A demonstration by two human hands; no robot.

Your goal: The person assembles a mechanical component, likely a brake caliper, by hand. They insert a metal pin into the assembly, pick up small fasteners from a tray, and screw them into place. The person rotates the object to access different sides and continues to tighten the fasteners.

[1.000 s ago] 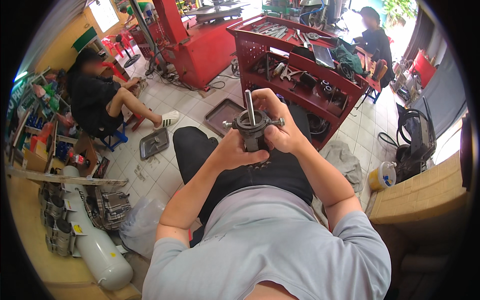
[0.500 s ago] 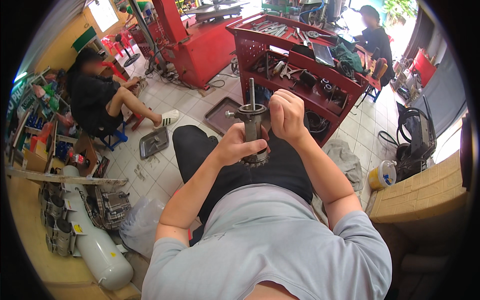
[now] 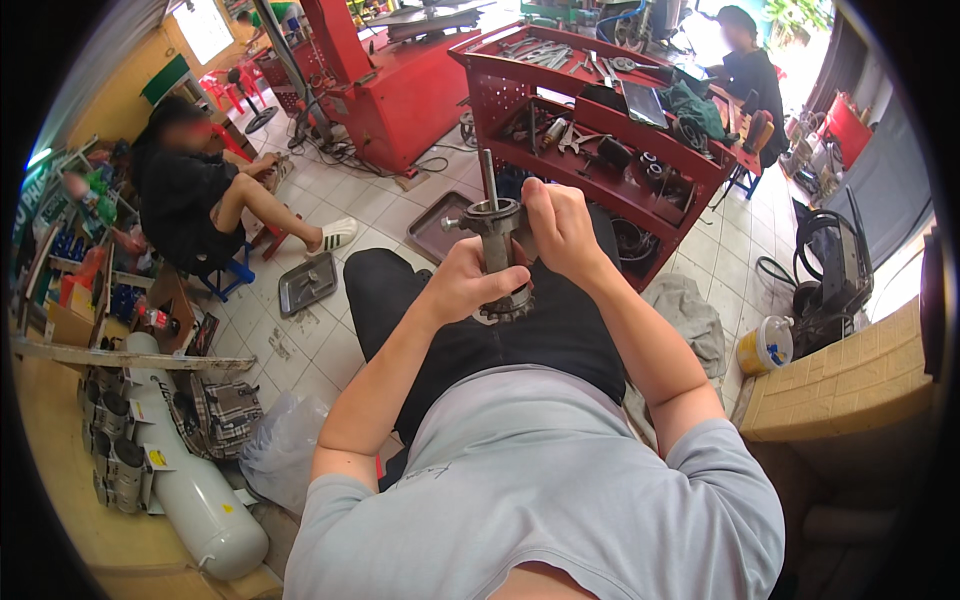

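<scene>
Nearly upright in front of the red tool cart, a metal cylinder points rod up, toothed end down. The left hand wraps it; the right hand curls beside the collar, any pinch hidden.

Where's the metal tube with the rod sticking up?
In the head view, the metal tube is near the middle, in the left hand, above the black trousers, with the right hand beside it.

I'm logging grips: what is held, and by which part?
The left hand grips the metal cylinder around its middle; whether the right hand holds anything is unclear.
</scene>
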